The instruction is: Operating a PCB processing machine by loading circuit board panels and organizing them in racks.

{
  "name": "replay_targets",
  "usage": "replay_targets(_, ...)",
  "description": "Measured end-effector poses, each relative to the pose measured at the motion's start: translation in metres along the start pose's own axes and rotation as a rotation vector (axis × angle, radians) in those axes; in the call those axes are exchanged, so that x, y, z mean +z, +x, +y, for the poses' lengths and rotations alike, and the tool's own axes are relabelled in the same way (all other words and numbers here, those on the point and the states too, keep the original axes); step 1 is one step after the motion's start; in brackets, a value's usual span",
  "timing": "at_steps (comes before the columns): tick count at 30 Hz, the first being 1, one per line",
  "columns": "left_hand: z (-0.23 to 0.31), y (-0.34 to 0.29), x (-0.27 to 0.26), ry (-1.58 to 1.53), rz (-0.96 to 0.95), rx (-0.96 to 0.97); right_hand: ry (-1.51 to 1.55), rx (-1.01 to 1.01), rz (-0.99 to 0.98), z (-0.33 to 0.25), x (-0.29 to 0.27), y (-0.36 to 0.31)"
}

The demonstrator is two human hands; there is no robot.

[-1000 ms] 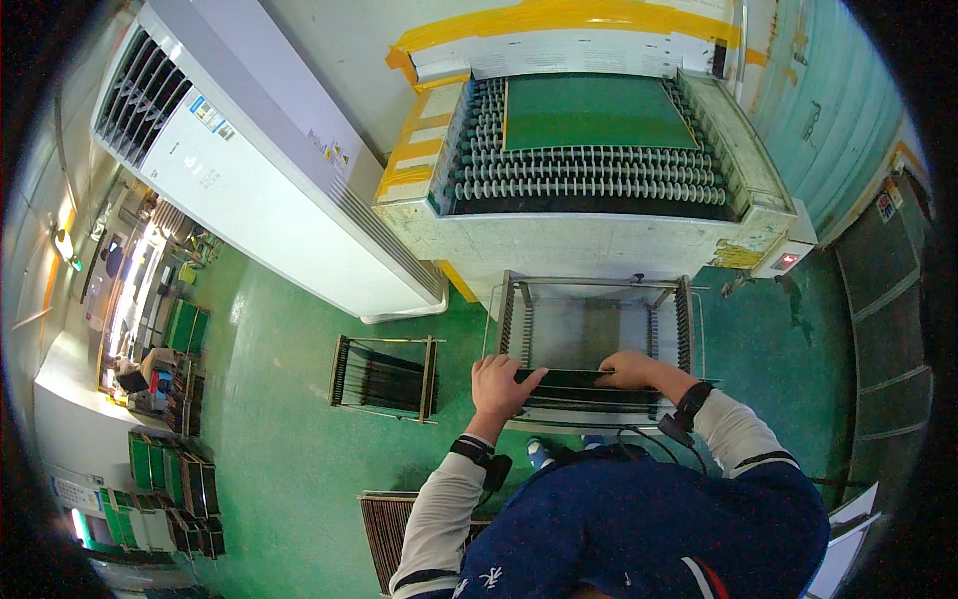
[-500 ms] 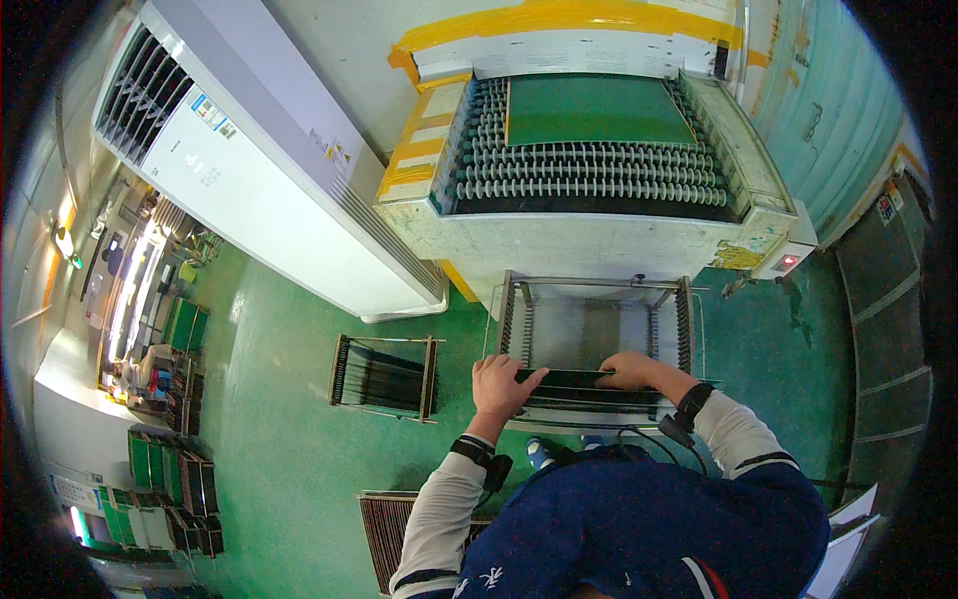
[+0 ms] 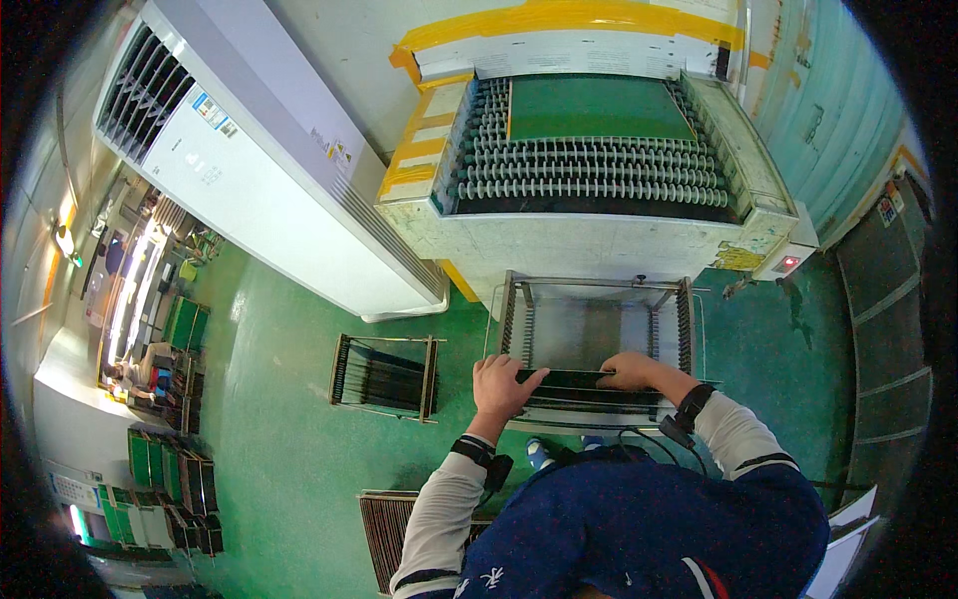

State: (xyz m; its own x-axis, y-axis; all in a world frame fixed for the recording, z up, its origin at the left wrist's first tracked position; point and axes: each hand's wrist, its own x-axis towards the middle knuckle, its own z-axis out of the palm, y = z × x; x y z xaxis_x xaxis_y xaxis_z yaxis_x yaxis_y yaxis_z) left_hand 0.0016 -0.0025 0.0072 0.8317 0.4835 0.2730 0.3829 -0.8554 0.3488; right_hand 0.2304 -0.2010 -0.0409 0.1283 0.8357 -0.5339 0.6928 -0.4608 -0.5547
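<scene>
Both my hands are at the near part of a slotted rack (image 3: pixel 686 329), where several thin dark panels (image 3: pixel 571 379) stand on edge. My left hand (image 3: pixel 505 387) is closed on the left end of the top edge, thumb stretched along it. Closer to the right end, my right hand (image 3: pixel 631 370) has its fingers bent over the same edge, their tips partly hidden. Beyond the rack, a flat green panel (image 3: pixel 599 108) lies on the rollers (image 3: pixel 594 190) of a pale machine.
A smaller rack (image 3: pixel 387 339) stands on the green floor to the left, and another slotted rack (image 3: pixel 384 534) is beside my left forearm. A tall white air conditioner (image 3: pixel 269 200) rises at the left of the machine. Racks of green panels (image 3: pixel 147 459) line the far left.
The green panel on the rollers has slid slightly farther away from me. My hands have stayed in place on the dark panel's edge.
</scene>
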Motion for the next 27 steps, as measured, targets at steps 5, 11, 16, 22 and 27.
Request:
replay_targets(5,-0.001,-0.0002,0.0012,0.014,-0.004,-0.006,0.008,0.0,0.0,0.0008,0.0009,0.0009)
replay_targets(11,-0.0003,0.0005,0.0008,0.025,-0.017,-0.012,0.008,-0.015,0.006,0.0045,0.0029,0.0034)
replay_targets(16,-0.0015,0.0005,0.0019,0.021,-0.013,-0.009,0.024,-0.021,0.001,0.0043,0.0018,0.003)
replay_targets(22,-0.0006,0.0002,0.0009,0.018,-0.009,-0.007,0.018,-0.017,0.013,0.0056,0.004,0.0039)
replay_targets(27,0.0012,0.0008,-0.0003,0.012,0.008,0.01,-0.016,-0.021,0.017,0.0049,0.0031,0.0039)
